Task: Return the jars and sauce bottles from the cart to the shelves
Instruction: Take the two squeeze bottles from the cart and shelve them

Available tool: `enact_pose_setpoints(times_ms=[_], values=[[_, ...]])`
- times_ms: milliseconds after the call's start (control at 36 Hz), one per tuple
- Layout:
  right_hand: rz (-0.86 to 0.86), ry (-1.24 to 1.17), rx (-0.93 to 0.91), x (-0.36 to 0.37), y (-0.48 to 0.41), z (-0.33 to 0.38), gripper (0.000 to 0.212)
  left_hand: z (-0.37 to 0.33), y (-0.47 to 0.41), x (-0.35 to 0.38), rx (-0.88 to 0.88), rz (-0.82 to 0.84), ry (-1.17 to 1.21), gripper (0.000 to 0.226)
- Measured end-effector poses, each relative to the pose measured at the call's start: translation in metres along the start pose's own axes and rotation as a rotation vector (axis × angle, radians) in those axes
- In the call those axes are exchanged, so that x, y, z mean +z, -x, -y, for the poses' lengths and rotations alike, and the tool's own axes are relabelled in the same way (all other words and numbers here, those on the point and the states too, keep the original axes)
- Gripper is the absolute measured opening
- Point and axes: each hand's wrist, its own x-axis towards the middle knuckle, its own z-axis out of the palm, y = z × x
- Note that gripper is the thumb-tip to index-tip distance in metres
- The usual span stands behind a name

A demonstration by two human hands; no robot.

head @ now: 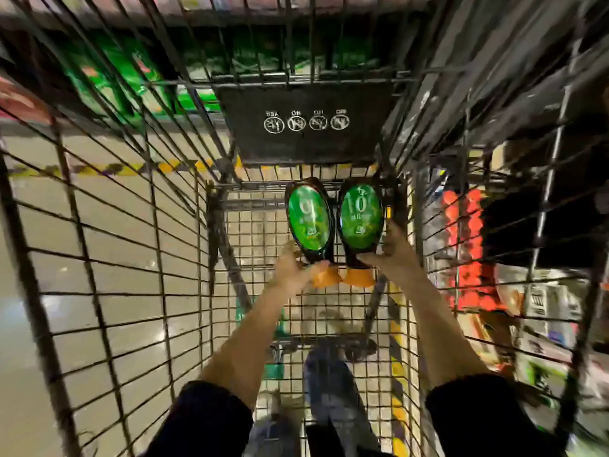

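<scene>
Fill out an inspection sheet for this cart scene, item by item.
Surface: black wire-mesh shopping cart, basket floor bare apart from the bottles.
Job's things: two dark sauce bottles with green oval labels and orange caps, left bottle and right bottle, side by side.
Clutter: nothing seen.
Grippers: left hand grips left bottle's neck; right hand grips right bottle.
Cables: nothing seen.
Surroundings: blurred store shelves, tiled floor, black warning placard.

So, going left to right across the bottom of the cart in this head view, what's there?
Left hand → left green-labelled sauce bottle → right green-labelled sauce bottle → right hand.
</scene>
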Motion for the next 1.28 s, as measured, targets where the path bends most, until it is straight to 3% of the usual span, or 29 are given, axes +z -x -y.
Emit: enact_pose_setpoints(times_ms=[83, 250, 389, 528, 639, 750, 861, 1000, 1167, 1278], values=[[0.018, -0.031, 0.027, 0.001, -0.014, -0.015, 0.098, -0.026, 0.015, 0.003, 0.016, 0.007, 0.074, 0.078], [0.007, -0.028, 0.060, 0.011, -0.029, -0.032, 0.112, -0.024, 0.000, 0.012, 0.074, -0.005, 0.229, 0.062], [0.022, -0.047, 0.115, 0.016, -0.023, -0.022, 0.081, -0.025, 0.001, 0.011, 0.086, 0.024, 0.342, 0.068], [0.025, -0.205, 0.151, 0.016, -0.027, -0.037, 0.106, -0.025, 0.003, 0.008, -0.010, 0.043, 0.373, 0.047], [0.041, -0.248, 0.181, 0.017, -0.020, -0.029, 0.078, -0.024, 0.013, -0.001, -0.094, 0.084, 0.391, 0.069], [0.042, -0.302, 0.167, 0.022, -0.021, -0.030, 0.050, -0.026, 0.029, -0.011, -0.124, 0.119, 0.381, 0.060], [0.030, -0.354, 0.170, 0.026, -0.020, -0.029, 0.035, -0.029, 0.045, -0.018, -0.124, 0.145, 0.438, 0.056], [-0.009, -0.347, 0.212, 0.026, -0.018, -0.026, 0.047, -0.036, 0.059, -0.029, -0.129, 0.089, 0.439, 0.079], [-0.043, -0.454, 0.260, 0.030, 0.000, -0.015, 0.050, -0.040, 0.074, -0.041, -0.081, 0.036, 0.389, 0.052], [0.008, -0.600, 0.259, 0.033, 0.021, -0.009, 0.034, -0.044, 0.089, -0.047, -0.030, 0.025, 0.338, 0.054]])
